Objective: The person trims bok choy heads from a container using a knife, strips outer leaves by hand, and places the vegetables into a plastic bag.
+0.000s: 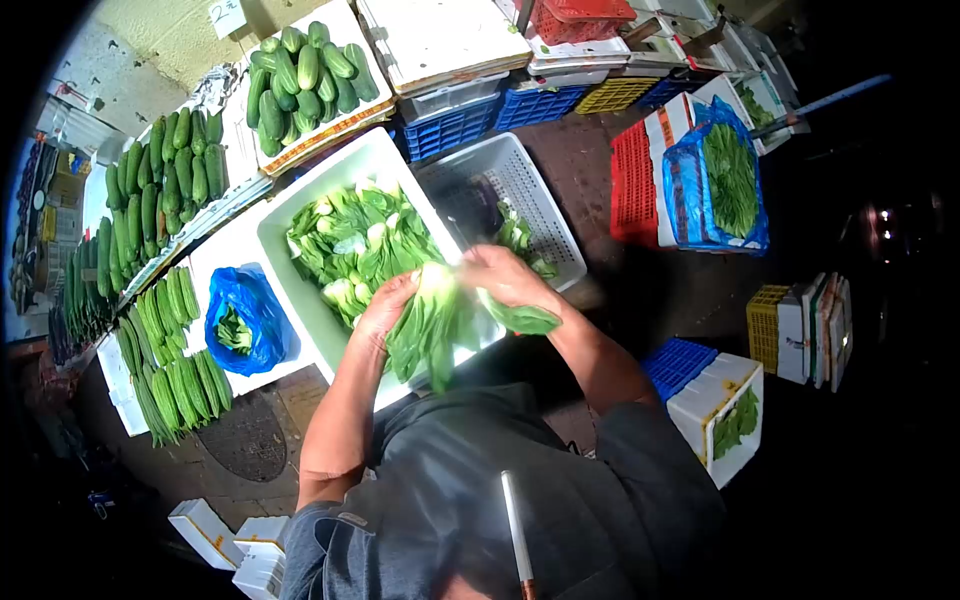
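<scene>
Over the white box's (338, 165) near side hangs a bok choy (432, 318), pale at the base, its broad leaves drooping. The left hand (385, 308) clasps it, thumb uppermost; the right (505, 275) bends above a leaf (522, 317), fingers too blurred to read.

A white card (227, 15) carries a large dark "2", followed by a character that looks like "元". It shows in front of the pale yellow wall (160, 32), near the far left corner of the white tray (343, 20) of cucumbers (308, 68). I can make out no other lettering.
</scene>
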`<state>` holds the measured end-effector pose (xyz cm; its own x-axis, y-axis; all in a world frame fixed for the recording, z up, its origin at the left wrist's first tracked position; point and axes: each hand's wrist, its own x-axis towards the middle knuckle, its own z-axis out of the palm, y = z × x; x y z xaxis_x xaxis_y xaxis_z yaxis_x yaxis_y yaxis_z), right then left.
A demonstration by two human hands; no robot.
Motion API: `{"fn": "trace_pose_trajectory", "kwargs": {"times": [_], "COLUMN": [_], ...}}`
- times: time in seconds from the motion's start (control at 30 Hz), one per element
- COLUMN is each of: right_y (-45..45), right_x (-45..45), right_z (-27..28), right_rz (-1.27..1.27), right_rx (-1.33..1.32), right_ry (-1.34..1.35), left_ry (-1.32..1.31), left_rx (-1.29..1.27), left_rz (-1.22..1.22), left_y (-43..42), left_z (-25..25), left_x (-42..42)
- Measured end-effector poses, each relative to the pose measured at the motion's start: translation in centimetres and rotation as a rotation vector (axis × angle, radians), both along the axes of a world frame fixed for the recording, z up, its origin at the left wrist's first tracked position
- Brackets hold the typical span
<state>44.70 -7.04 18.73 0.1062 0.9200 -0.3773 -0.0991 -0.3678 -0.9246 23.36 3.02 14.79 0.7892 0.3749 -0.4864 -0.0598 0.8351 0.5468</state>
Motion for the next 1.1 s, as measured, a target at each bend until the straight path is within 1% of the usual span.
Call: {"fn": "trace_pose_trajectory", "kwargs": {"times": [0.03, 0.07, 0.1, 0.17, 0.2, 0.23, 0.27, 0.3, 0.33, 0.37, 0.4, 0.43, 0.47, 0.5, 0.53, 0.63, 0.67, 0.7, 0.77, 0.8, 0.83, 0.87, 0.9, 0.93, 0.97, 1.03, 1.07, 1.1], "right_y": [-0.2, -0.6, -0.8, -1.5, -1.5, -1.6, -1.8, -1.9, -1.8, -1.5, -0.9, -0.8, -0.6, -0.3, -0.1, 0.0, 0.1, 0.4, 0.7, 0.7, 1.0, 0.5, 0.4, 0.7, 0.4, 0.4, 0.6, -0.1], "right_x": [0.4, 0.9, 1.6, 2.9, 3.5, 3.5, 3.8, 3.9, 3.4, 2.4, 1.2, -0.1, -1.2, -2.0, -2.2, -2.6, -2.8, -3.0, -3.9, -4.5, -5.5, -6.0, -6.7, -7.4, -7.9, -9.3, -10.0, -10.9], "right_z": [-1.1, -2.3, -3.0, -3.9, -1.1, 1.6, 0.7, 0.5, 0.3, 0.1, 0.2, 0.1, -0.1, -0.5, -1.6, -1.8, -1.4, -1.3, -1.2, -1.4, -3.2, -4.3, -3.5, -4.4, -4.8, -3.4, -2.1, -6.6], "right_rz": [0.020, 0.068, 0.047, 0.001, 0.026, -0.013, -0.066, -0.121, -0.144, -0.166, -0.125, -0.141, -0.109, -0.073, -0.084, -0.039, -0.042, -0.023, 0.008, -0.054, -0.124, -0.100, -0.076, -0.118, -0.096, -0.041, 0.004, -0.055], "right_rx": [0.050, 0.055, 0.031, -0.018, -0.123, -0.071, -0.021, 0.030, -0.031, -0.091, -0.181, 0.036, 0.041, 0.051, 0.165, 0.090, 0.142, 0.073, -0.077, -0.033, 0.134, 0.093, 0.050, 0.181, 0.107, 0.159, -0.034, 0.042], "right_ry": [-0.073, -0.246, -0.279, -0.336, -0.539, -0.793, -0.930, -1.067, -0.943, -0.816, -0.631, -0.332, -0.502, -0.672, -0.625, -0.491, -0.513, -0.529, -0.559, -0.483, -0.504, -0.551, -0.599, -0.539, -0.522, -0.674, -0.560, -0.427], "left_ry": [0.041, 0.034, 0.026, 0.096, 0.161, 0.255, 0.181, 0.106, 0.106, 0.078, 0.110, 0.141, 0.097, 0.123, 0.128, 0.219, 0.272, 0.261, 0.336, 0.314, 0.289, 0.298, 0.280, 0.302, 0.327, 0.405, 0.415, 0.423], "left_rx": [0.094, 0.114, 0.139, 0.165, 0.293, 0.228, 0.117, 0.006, 0.059, 0.108, 0.146, 0.185, 0.227, 0.246, 0.239, 0.248, 0.312, 0.336, 0.408, 0.421, 0.430, 0.440, 0.458, 0.477, 0.496, 0.536, 0.553, 0.572], "left_rz": [-0.057, -0.092, -0.122, -0.100, -0.078, -0.016, 0.011, 0.036, 0.057, 0.073, 0.068, 0.062, 0.110, 0.151, 0.125, 0.066, 0.103, 0.119, 0.119, 0.166, 0.206, 0.232, 0.243, 0.229, 0.217, 0.149, 0.158, 0.167], "left_y": [0.3, 0.4, 0.7, 0.8, 0.9, 1.0, 0.9, 0.5, 0.3, 0.1, -0.1, -0.4, -0.7, -1.0, -0.8, -0.5, -0.7, -0.8, -0.9, -0.9, -1.2, -1.3, -1.4, -1.3, -1.3, -1.4, -1.6, -1.6], "left_z": [0.6, 0.7, 0.8, 0.3, -0.2, -0.8, -1.2, 0.2, 0.5, -0.3, 0.9, 2.1, 1.1, 1.3, 1.1, 2.0, -0.8, -1.3, -1.9, -1.5, -0.9, -0.8, -0.6, -0.7, -0.9, -0.7, -0.7, -0.8], "left_x": [0.1, 0.2, 0.3, 0.5, 0.6, 0.7, 0.5, 1.0, 1.7, 2.1, 2.6, 3.0, 3.3, 3.5, 3.3, 2.2, 1.7, 1.3, 0.4, 0.0, -0.3, -0.6, -0.9, -1.6, -2.5, -3.9, -4.5, -5.0]}}
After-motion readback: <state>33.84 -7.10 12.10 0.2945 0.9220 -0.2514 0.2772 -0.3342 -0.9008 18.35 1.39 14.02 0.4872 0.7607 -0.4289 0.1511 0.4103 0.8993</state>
